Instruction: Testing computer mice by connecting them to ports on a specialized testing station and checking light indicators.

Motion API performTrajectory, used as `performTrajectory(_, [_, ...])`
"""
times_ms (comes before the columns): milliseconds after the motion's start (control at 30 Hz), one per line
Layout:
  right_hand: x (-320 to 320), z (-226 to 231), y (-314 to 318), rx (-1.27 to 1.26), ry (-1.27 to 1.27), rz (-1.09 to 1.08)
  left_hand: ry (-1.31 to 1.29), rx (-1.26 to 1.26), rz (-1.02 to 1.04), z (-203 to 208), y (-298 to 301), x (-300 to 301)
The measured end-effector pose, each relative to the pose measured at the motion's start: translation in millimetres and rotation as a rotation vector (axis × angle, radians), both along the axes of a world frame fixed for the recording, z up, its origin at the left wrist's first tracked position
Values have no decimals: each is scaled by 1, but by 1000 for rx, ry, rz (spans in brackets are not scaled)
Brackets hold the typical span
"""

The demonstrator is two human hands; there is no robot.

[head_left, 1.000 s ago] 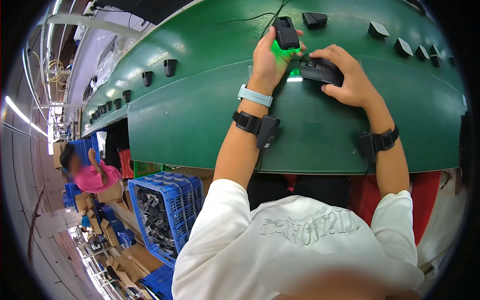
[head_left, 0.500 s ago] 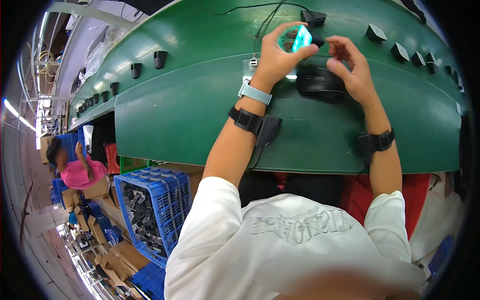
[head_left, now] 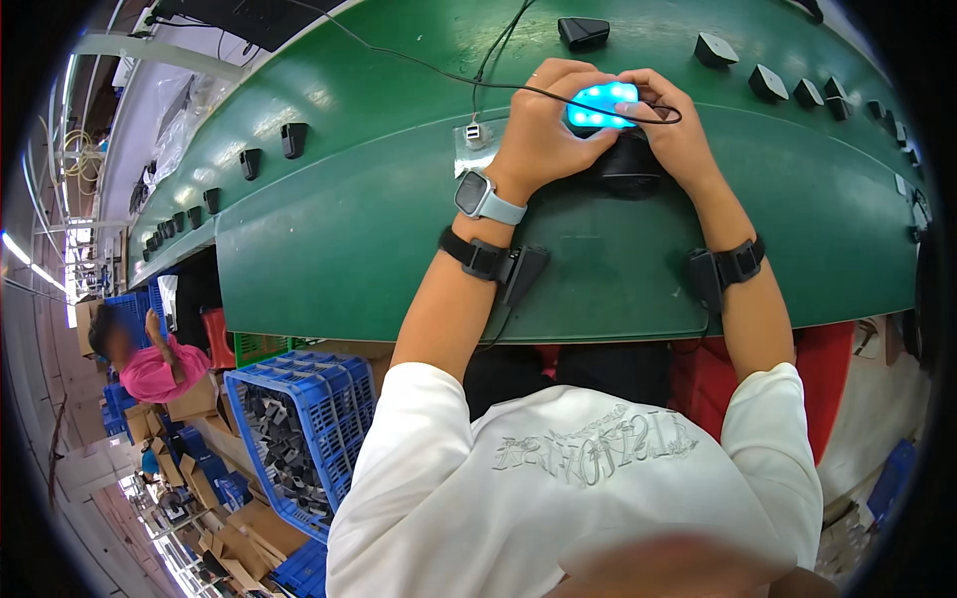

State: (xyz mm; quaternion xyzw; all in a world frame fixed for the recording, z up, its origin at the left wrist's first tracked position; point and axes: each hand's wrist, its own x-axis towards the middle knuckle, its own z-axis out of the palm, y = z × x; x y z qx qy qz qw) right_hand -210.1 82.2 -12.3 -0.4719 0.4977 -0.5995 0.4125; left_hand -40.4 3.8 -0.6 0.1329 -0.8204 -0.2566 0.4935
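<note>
A small LED lamp [head_left: 601, 106] glows cyan-blue, with bright dots across its face. My left hand [head_left: 546, 130] is closed round its left side, thumb below and fingers over the top. At the lamp's right edge, my right hand [head_left: 678, 130] pinches a black cable [head_left: 449, 75], with the thumb against the glowing face. The cable crosses in front of the lamp and loops back into these fingers; its end is hidden. Just below the hands, a rounded black case [head_left: 630, 167] rests on the green table [head_left: 399, 249], partly covered by them.
A small USB socket piece [head_left: 473, 132] lies left of my hands. Beyond them stands a black wedge-shaped unit [head_left: 583, 33]; similar units [head_left: 716, 50] line both sides. A blue crate [head_left: 299, 439] of black parts stands at lower left, near a person in pink [head_left: 159, 369].
My right hand has moved in to the lamp, which was held apart from it before. The lamp has turned, its glow is bluer, and the cable now runs across it.
</note>
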Motion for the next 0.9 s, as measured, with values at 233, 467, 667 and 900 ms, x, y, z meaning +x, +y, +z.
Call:
performTrajectory(233, [-9,-7,-2,-24,48,51,32,-38,6,-1,4,-1])
performTrajectory(467, [-10,-7,-3,-85,37,42,27,-42,3,2,6,-1])
performTrajectory(667, [-11,-15,-5,-132,124,-16,73,-12,27,-2,-2,-2])
performTrajectory(900, [5,-16,-11,-21,214,-238,-6,17,59,-1,-8,16])
